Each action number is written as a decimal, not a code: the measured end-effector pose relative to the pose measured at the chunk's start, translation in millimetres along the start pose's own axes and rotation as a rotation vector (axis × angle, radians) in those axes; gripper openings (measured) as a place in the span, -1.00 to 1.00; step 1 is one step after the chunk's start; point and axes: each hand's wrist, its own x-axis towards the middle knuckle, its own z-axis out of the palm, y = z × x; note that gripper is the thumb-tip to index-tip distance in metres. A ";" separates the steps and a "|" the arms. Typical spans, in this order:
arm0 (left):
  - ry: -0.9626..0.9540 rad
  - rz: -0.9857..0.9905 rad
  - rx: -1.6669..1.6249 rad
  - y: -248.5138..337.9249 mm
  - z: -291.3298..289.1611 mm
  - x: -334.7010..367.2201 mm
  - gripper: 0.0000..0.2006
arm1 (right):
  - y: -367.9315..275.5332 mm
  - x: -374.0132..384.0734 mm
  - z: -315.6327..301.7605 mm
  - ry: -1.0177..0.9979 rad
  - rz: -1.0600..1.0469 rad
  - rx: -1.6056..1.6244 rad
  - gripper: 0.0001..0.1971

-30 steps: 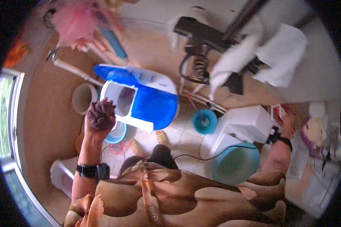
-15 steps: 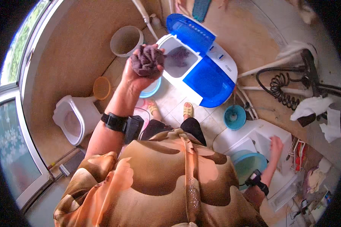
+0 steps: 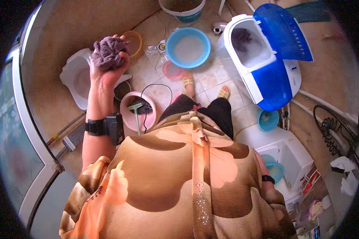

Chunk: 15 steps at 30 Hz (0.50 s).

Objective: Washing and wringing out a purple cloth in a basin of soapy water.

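Note:
My left hand is raised to the upper left, shut on a wadded purple cloth above a white toilet. Below the hand stands a pink bucket with dark cloth and a brush in it. A small blue and white washing machine stands at the upper right with its lid up and dark laundry in the tub. Of my right arm only the wrist with a black band shows at the lower right. The hand itself is hidden beside my body.
A blue basin of cloudy water sits on the tiled floor ahead of my sandalled feet. An orange bowl, a grey bucket, a small blue scoop and a white cabinet stand around. A glass door runs along the left.
My head has turned, so the washing machine has slid to the upper right. My left hand, still gripping the purple cloth, has moved away from the machine toward the toilet and pink bucket.

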 end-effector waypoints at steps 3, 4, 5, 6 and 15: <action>0.048 -0.035 -0.046 11.8 -21.0 -12.4 -0.68 | -0.7 0.8 12.3 -0.050 0.050 -0.012 -0.72; 0.096 -0.035 -0.047 11.9 -25.6 -13.2 -0.68 | -1.0 0.4 15.1 -0.061 0.064 -0.012 -0.72; 0.145 -0.033 -0.046 11.1 -27.9 -14.3 -0.68 | -1.6 -0.1 17.0 -0.068 0.073 -0.011 -0.72; 0.149 -0.037 -0.043 10.5 -27.3 -13.8 -0.68 | -4.0 -0.1 17.1 -0.081 0.074 -0.013 -0.72; 0.238 -0.022 -0.009 -9.3 -15.1 -11.3 -0.66 | -26.8 10.0 -2.6 -0.165 0.090 -0.068 -0.71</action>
